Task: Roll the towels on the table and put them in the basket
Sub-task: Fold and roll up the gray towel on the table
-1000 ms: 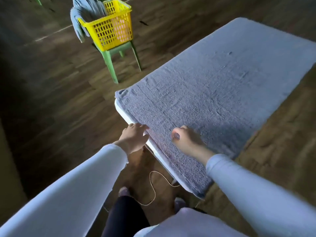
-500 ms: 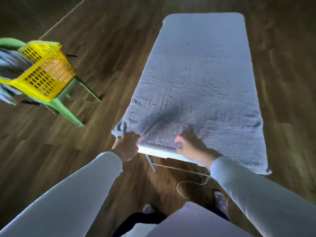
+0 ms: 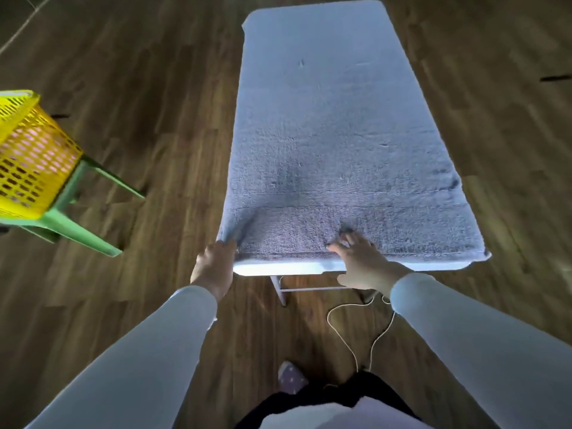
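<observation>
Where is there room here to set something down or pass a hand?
The grey towel covers the table; only its near-edge strip shows bare. Nothing lies on the towel farther out. The near edge is crowded: left hand gripping the towel's left corner, right hand pressing midway.

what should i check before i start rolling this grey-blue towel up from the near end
1. Grey-blue terry towel spread flat on the white folding table: ok, one pucker at the near left corner.
2. Left hand gripping that corner: ok.
3. Right hand gripping the near edge: not ok, fingers lie spread flat on the towel.
4. Near right corner held: not ok, it hangs free.
5. Room in the yellow plastic lattice basket on the green plastic chair: cannot tell, the frame cuts it off.
6. Thin white cord on the wooden floor: not ok, could snag a step.
</observation>
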